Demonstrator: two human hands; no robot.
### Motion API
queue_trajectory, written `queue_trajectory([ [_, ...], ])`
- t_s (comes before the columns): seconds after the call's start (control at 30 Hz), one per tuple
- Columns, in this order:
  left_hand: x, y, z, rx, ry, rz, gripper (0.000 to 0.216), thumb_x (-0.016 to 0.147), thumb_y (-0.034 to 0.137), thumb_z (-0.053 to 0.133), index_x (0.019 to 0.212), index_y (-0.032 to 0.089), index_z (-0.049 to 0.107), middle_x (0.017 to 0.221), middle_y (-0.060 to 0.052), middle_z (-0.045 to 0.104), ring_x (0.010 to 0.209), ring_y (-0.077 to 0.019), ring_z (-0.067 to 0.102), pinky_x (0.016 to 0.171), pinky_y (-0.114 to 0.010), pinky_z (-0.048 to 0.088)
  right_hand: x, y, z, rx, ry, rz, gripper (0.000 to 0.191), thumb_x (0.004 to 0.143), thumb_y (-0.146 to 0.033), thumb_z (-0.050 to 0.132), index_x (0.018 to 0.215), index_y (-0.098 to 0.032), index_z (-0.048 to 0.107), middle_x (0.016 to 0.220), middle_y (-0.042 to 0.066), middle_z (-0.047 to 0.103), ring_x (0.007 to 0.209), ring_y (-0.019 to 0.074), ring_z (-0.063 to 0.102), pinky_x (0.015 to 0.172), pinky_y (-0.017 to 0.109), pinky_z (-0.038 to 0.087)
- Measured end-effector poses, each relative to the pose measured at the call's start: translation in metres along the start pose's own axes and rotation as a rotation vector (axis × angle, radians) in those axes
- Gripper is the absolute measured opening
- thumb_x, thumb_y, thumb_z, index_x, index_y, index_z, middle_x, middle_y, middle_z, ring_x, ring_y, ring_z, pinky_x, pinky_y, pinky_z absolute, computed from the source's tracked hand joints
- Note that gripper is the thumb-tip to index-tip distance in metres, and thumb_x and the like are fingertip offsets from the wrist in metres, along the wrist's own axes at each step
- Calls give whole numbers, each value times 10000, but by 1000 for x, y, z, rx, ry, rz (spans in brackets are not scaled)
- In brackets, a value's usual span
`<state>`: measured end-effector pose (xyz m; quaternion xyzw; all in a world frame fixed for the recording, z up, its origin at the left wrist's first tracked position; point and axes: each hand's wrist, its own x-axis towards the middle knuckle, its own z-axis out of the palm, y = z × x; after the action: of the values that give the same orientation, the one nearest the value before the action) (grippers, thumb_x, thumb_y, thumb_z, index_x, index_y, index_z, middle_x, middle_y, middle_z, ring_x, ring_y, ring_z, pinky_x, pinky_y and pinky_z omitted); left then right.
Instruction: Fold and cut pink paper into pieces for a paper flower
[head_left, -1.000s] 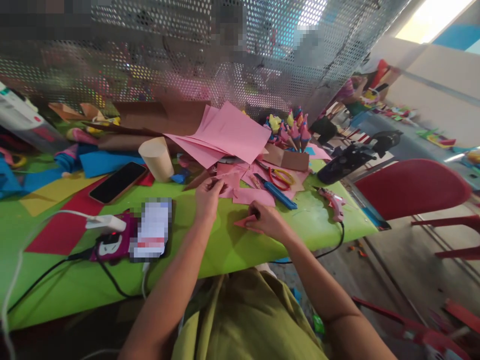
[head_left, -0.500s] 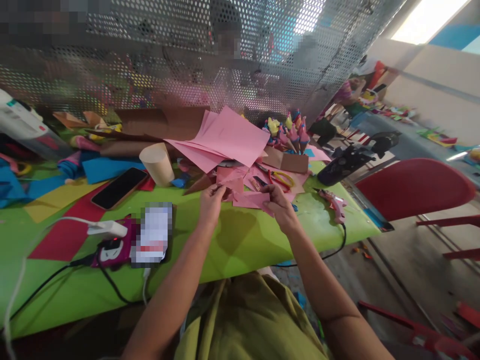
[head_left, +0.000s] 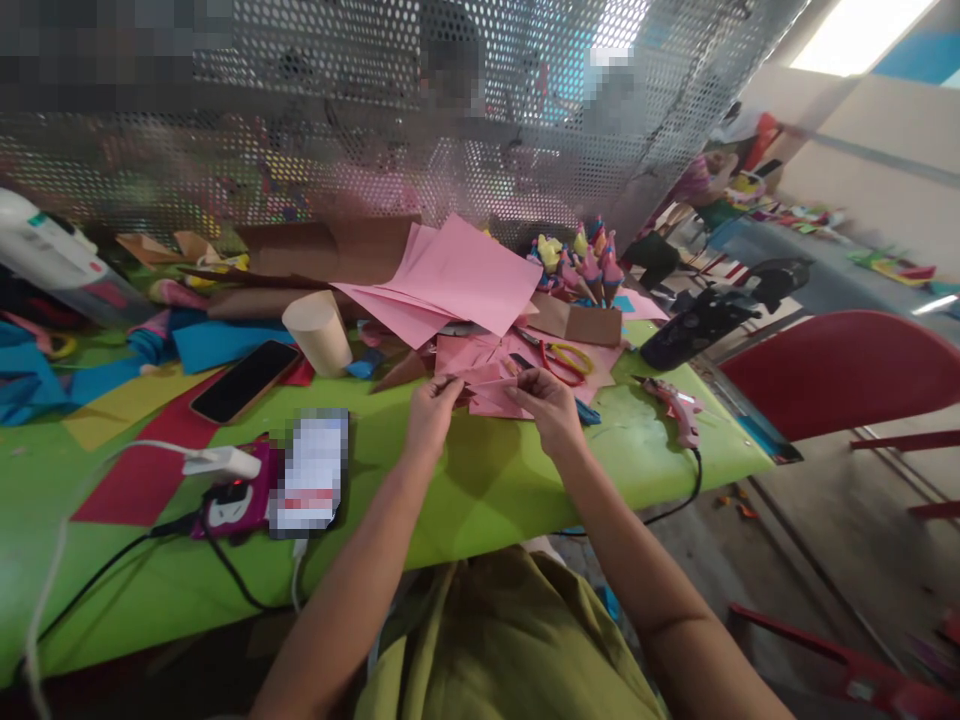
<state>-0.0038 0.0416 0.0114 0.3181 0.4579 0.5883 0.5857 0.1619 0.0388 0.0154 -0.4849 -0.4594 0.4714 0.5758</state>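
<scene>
Between my two hands is a small piece of pink paper (head_left: pixel 491 392), pinched at its left end by my left hand (head_left: pixel 436 410) and at its right end by my right hand (head_left: pixel 551 408). Both sets of fingers are closed on it just above the green table (head_left: pixel 472 500). More pink paper scraps (head_left: pixel 469 352) lie right behind it. Yellow-and-red handled pliers (head_left: pixel 566 362) rest on those scraps. A stack of large pink sheets (head_left: pixel 457 275) sits farther back. Part of the held piece is hidden behind my fingers.
A pink glue gun (head_left: pixel 681 412) with a black cord lies at the right edge, near a dark bottle (head_left: pixel 679 335). On the left are a cardboard tube (head_left: pixel 319 332), a black phone (head_left: pixel 244 380), a charging phone (head_left: pixel 313 470) and a purple power strip (head_left: pixel 236 505). A perforated metal screen (head_left: pixel 360 130) stands behind.
My hands have drawn slightly closer together, and the pink paper between them now looks narrower and more turned. The whole view has shifted a little.
</scene>
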Motion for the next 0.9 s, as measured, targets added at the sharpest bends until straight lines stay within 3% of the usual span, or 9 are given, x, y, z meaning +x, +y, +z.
queue_trajectory([
  [0.23,-3,-1,2,65,-84,-40,216,693,341,773,738,133,735,742,-84,768,679,-176,716,733,-310,580,1,2,5,28,20,-49,314,599,-396,832,729,-211,615,671,-32,574,608,111,486,580,252,407],
  [0.63,-5,-1,3,130,-142,-29,195,722,336,739,781,151,760,788,-83,778,763,-195,737,800,-333,588,-4,5,7,-104,80,-142,218,651,-342,790,725,-209,635,655,-34,577,601,119,479,573,259,376],
  [0.9,-7,1,4,148,-150,-23,173,721,324,710,709,153,729,764,-83,772,765,-196,733,806,-339,588,-6,4,9,-161,109,-197,207,676,-353,768,713,-212,621,648,-30,574,606,127,479,571,265,395],
])
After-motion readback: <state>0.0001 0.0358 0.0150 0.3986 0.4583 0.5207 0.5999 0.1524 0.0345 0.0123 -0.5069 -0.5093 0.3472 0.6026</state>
